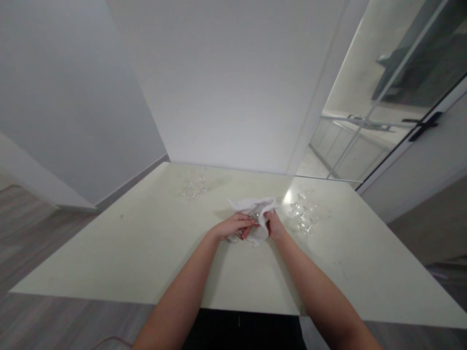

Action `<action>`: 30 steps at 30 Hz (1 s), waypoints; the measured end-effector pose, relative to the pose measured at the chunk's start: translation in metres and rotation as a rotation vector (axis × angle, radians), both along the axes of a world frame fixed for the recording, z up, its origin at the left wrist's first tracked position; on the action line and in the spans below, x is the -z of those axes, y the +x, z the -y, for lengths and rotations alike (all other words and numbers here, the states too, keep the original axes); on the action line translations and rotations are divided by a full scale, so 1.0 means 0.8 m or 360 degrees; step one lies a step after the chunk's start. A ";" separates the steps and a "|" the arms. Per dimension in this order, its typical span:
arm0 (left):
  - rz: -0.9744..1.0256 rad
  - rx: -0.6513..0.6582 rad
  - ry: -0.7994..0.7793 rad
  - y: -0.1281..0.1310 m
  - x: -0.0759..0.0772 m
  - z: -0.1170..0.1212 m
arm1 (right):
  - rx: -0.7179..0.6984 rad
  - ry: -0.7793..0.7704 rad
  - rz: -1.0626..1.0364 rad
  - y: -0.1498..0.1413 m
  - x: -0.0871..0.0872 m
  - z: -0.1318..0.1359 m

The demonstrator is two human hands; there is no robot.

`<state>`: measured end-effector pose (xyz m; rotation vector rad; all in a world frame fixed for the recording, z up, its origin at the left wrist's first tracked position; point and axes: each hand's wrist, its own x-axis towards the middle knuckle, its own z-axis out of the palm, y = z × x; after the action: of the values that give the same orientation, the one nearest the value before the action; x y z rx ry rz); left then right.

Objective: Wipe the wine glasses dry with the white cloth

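Note:
Near the middle of the table, a clear stemmed glass lies tilted between my hands, partly wrapped in a white cloth. My left hand is closed around the glass, whose foot seems to stick out below the fingers. On the other side, my right hand grips the cloth against the glass; its fingertips are hidden in the folds. Several clear glasses stand or lie close together to the right of my right hand. Farther back on the left is another group of clear glasses.
The pale table meets a white wall panel at its far edge. At the right are a glazed panel and a door with a black handle. Grey wood-look floor shows at the left.

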<state>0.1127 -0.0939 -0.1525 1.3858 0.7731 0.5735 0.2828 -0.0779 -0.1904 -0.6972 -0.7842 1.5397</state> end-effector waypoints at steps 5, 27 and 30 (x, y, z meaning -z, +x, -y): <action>-0.0071 -0.0554 0.0342 0.012 0.005 -0.006 | 0.0443 -0.0132 0.0058 -0.007 -0.013 -0.002; 0.0190 -0.0983 0.0014 0.036 0.007 -0.006 | 0.0526 -0.0096 0.0204 -0.006 -0.001 -0.009; 0.0153 -0.1073 0.0192 0.032 0.006 -0.008 | 0.0659 -0.0098 0.0253 -0.008 0.001 -0.012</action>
<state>0.1382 -0.0875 -0.1574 1.1777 1.1461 1.2164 0.2766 -0.0679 -0.1916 -0.9703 -0.6609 1.1460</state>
